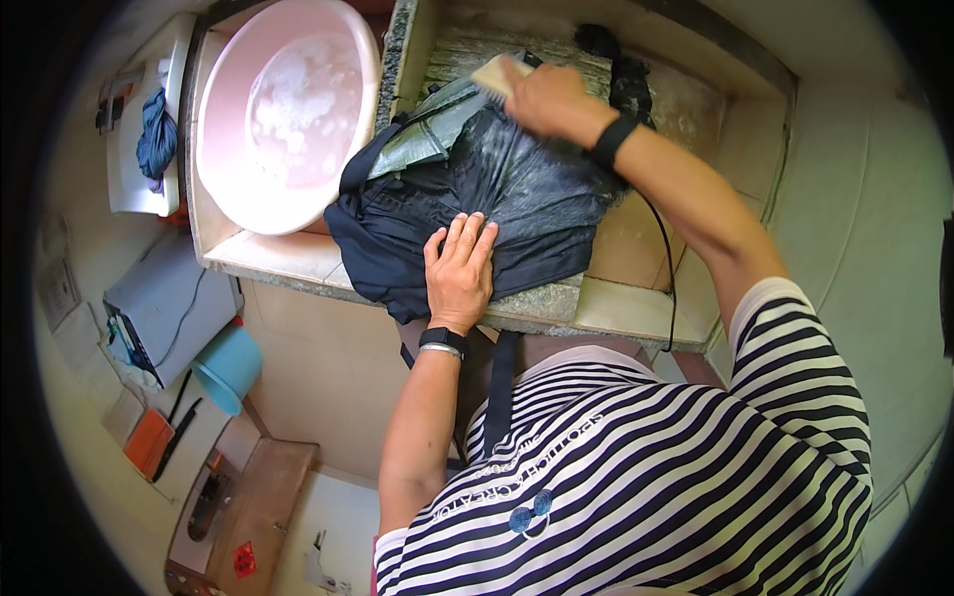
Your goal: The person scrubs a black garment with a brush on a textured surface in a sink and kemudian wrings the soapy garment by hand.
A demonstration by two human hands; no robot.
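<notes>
A dark wet fabric bag [406, 223], seemingly a backpack, lies spread over a stone washboard slab [540, 298] in the sink. Its silvery-grey lining [425, 138] shows at the upper left, and one dark strap [504, 395] hangs over the front edge. My left hand [462, 261] rests flat on the near part of the cloth, fingers slightly spread and gripping nothing. At the far end, my right hand [550, 100] grips a pale scrubbing brush [492, 78], bristles down against the bag. Whitish suds streak the fabric beneath it. The brush and hand look slightly blurred.
A pink basin [223, 141] of foamy water fills the sink's left compartment, beside a speckled divider [395, 59]. Dark wet material [632, 86] lies at the back right. A thin black cord [665, 253] hangs over the front ledge. Left stand a washing machine [175, 298] and blue bucket [229, 369].
</notes>
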